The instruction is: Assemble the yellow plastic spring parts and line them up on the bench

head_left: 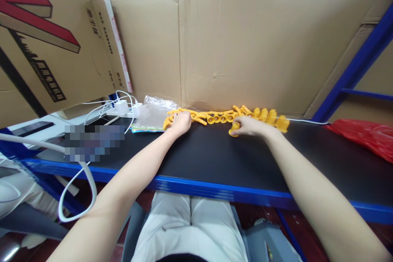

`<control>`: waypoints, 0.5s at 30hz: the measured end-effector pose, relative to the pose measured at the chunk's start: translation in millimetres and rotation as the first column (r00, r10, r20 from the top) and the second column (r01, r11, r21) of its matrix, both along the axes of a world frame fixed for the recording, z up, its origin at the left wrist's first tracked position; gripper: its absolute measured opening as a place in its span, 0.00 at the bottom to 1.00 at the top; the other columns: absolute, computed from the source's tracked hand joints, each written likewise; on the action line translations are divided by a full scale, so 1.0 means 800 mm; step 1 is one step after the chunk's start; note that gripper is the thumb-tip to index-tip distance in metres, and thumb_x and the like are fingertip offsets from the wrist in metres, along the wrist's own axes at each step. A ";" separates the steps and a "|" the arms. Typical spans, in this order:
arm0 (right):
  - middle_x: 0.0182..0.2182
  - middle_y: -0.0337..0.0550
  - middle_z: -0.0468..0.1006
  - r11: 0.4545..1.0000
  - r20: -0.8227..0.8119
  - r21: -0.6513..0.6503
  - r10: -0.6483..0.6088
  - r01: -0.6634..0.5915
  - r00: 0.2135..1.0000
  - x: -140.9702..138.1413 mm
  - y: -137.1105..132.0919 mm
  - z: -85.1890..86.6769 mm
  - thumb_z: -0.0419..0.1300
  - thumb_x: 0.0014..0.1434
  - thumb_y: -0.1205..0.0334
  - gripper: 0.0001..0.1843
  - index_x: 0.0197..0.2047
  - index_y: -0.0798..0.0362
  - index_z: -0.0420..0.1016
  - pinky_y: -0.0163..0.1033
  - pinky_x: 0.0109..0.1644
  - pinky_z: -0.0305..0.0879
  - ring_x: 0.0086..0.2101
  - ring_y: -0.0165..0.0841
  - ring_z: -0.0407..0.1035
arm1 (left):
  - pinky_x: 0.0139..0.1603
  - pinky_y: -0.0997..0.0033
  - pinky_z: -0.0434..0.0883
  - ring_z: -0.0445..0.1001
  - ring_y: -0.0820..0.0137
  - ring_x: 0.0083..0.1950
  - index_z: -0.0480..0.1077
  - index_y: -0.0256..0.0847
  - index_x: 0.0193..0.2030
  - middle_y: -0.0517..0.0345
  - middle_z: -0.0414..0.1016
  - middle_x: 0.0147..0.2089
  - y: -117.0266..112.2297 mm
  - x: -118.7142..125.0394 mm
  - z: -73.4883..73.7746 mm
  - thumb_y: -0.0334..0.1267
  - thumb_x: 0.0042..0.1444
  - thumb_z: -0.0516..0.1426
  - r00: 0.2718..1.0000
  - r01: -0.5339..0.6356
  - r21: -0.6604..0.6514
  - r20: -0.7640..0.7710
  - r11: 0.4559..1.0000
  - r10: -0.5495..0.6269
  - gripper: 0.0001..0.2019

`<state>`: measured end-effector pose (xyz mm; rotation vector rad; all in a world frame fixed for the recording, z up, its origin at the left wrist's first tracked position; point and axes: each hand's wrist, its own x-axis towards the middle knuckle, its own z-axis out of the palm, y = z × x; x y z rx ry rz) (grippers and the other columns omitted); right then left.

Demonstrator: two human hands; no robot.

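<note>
My right hand (248,125) is closed around a yellow bell-shaped plastic piece (234,130), its wide rim toward the black tabletop. Further left, my left hand (182,122) has its fingers curled in among yellow plastic pieces. A curved yellow piece (167,123) shows at its fingers, which are partly hidden. Between the hands lie yellow branch-like sticks (199,117) and a row of yellow cups (217,119) with their open ends facing me. To the right, past my right hand, stand several more ribbed yellow pieces (272,117).
Clear plastic bags (150,114) lie left of my left hand. White chargers (121,107) and cables sit further left, beside a blurred-out object (93,142). A red plastic bag (362,135) lies at the right. Cardboard (245,45) walls the back; a blue rail (215,191) edges the front.
</note>
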<state>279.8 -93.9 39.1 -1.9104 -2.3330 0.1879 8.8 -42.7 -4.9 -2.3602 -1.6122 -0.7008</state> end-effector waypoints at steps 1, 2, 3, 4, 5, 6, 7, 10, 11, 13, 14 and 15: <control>0.30 0.43 0.74 1.000 0.009 0.016 0.002 -0.002 1.000 0.000 0.001 0.000 0.62 0.47 0.57 0.10 0.30 0.53 0.68 0.39 0.33 0.59 0.32 0.37 0.68 | 0.47 0.54 0.63 0.71 0.57 0.44 0.69 0.35 0.38 0.44 0.74 0.39 0.001 -0.001 0.003 0.32 0.58 0.45 1.000 0.002 0.005 0.021 1.000 -0.002 0.12; 0.30 0.43 0.74 1.000 0.015 0.026 0.002 -0.003 1.000 0.000 0.001 0.000 0.61 0.47 0.57 0.10 0.30 0.53 0.67 0.38 0.33 0.58 0.32 0.36 0.68 | 0.48 0.55 0.62 0.72 0.58 0.43 0.69 0.36 0.37 0.45 0.75 0.38 0.002 -0.002 0.006 0.32 0.58 0.45 0.999 0.004 0.013 0.049 1.000 -0.005 0.11; 0.30 0.43 0.74 0.999 0.017 0.032 0.001 -0.001 1.000 0.000 0.001 0.000 0.61 0.47 0.56 0.11 0.31 0.53 0.67 0.38 0.33 0.58 0.32 0.36 0.68 | 0.48 0.56 0.62 0.72 0.60 0.42 0.69 0.37 0.37 0.47 0.75 0.37 0.002 -0.003 0.009 0.32 0.58 0.46 0.996 0.004 0.023 0.085 1.000 -0.006 0.11; 0.30 0.43 0.74 0.999 0.016 0.037 -0.003 0.002 1.000 -0.001 0.001 0.000 0.61 0.47 0.56 0.11 0.31 0.53 0.67 0.38 0.33 0.58 0.32 0.36 0.68 | 0.48 0.57 0.62 0.72 0.61 0.41 0.69 0.38 0.37 0.48 0.75 0.37 0.002 -0.004 0.012 0.32 0.58 0.46 0.992 0.004 0.034 0.127 0.999 -0.008 0.11; 0.30 0.43 0.74 0.999 0.015 0.040 -0.005 0.005 1.000 -0.001 0.001 0.000 0.61 0.47 0.56 0.11 0.31 0.53 0.67 0.38 0.33 0.58 0.32 0.36 0.68 | 0.48 0.59 0.62 0.72 0.63 0.41 0.69 0.39 0.38 0.49 0.75 0.37 0.001 -0.005 0.015 0.33 0.58 0.47 0.986 0.006 0.045 0.166 0.999 -0.013 0.10; 0.30 0.43 0.73 0.999 0.014 0.042 -0.007 0.006 1.000 -0.002 0.000 0.000 0.61 0.47 0.55 0.11 0.32 0.53 0.67 0.38 0.33 0.58 0.32 0.37 0.68 | 0.47 0.60 0.63 0.72 0.64 0.40 0.69 0.39 0.38 0.50 0.75 0.37 0.001 -0.005 0.017 0.33 0.58 0.47 0.980 0.014 0.053 0.197 0.999 -0.024 0.10; 0.31 0.43 0.73 0.999 0.012 0.043 -0.007 0.007 1.000 -0.002 0.000 0.000 0.61 0.47 0.55 0.12 0.32 0.53 0.67 0.38 0.33 0.58 0.32 0.37 0.68 | 0.47 0.61 0.63 0.72 0.65 0.40 0.69 0.40 0.39 0.51 0.75 0.37 0.000 -0.006 0.018 0.34 0.58 0.48 0.977 0.030 0.056 0.210 0.998 -0.041 0.10; 0.31 0.44 0.73 0.999 0.016 0.034 0.003 -0.004 1.000 -0.004 0.000 -0.001 0.61 0.47 0.54 0.13 0.32 0.53 0.67 0.38 0.33 0.58 0.32 0.37 0.68 | 0.47 0.61 0.64 0.71 0.63 0.42 0.70 0.39 0.37 0.50 0.75 0.40 -0.002 -0.005 0.014 0.42 0.57 0.51 0.980 0.138 0.030 0.141 0.990 -0.141 0.10; 0.31 0.44 0.73 1.000 0.017 0.028 0.011 -0.012 1.000 -0.005 0.000 -0.002 0.61 0.47 0.54 0.13 0.32 0.53 0.67 0.38 0.33 0.58 0.32 0.37 0.68 | 0.47 0.60 0.64 0.71 0.62 0.44 0.71 0.39 0.37 0.49 0.74 0.42 -0.002 -0.004 0.011 0.44 0.55 0.52 0.978 0.186 0.009 0.095 0.982 -0.186 0.11; 0.30 0.43 0.73 1.000 0.011 0.017 0.023 -0.023 1.000 -0.005 0.002 -0.003 0.61 0.47 0.54 0.13 0.32 0.53 0.68 0.39 0.34 0.58 0.32 0.37 0.67 | 0.48 0.59 0.64 0.70 0.59 0.48 0.71 0.40 0.40 0.49 0.73 0.46 -0.001 -0.001 0.003 0.46 0.53 0.54 0.961 0.276 -0.047 0.004 0.960 -0.276 0.13; 0.30 0.43 0.73 0.999 0.004 0.017 0.027 -0.027 1.000 -0.005 0.003 -0.004 0.60 0.47 0.54 0.13 0.33 0.53 0.68 0.40 0.35 0.58 0.32 0.37 0.67 | 0.49 0.59 0.64 0.69 0.59 0.49 0.71 0.40 0.41 0.49 0.73 0.47 -0.001 0.001 0.000 0.44 0.54 0.54 0.950 0.308 -0.075 -0.028 0.948 -0.311 0.12; 0.30 0.43 0.73 0.999 -0.005 0.024 0.029 -0.029 1.000 -0.004 0.004 -0.006 0.61 0.47 0.54 0.13 0.33 0.53 0.68 0.41 0.36 0.59 0.32 0.38 0.67 | 0.49 0.59 0.65 0.69 0.60 0.49 0.70 0.41 0.42 0.50 0.74 0.47 -0.001 0.003 -0.003 0.41 0.54 0.53 0.940 0.331 -0.095 -0.051 0.939 -0.337 0.12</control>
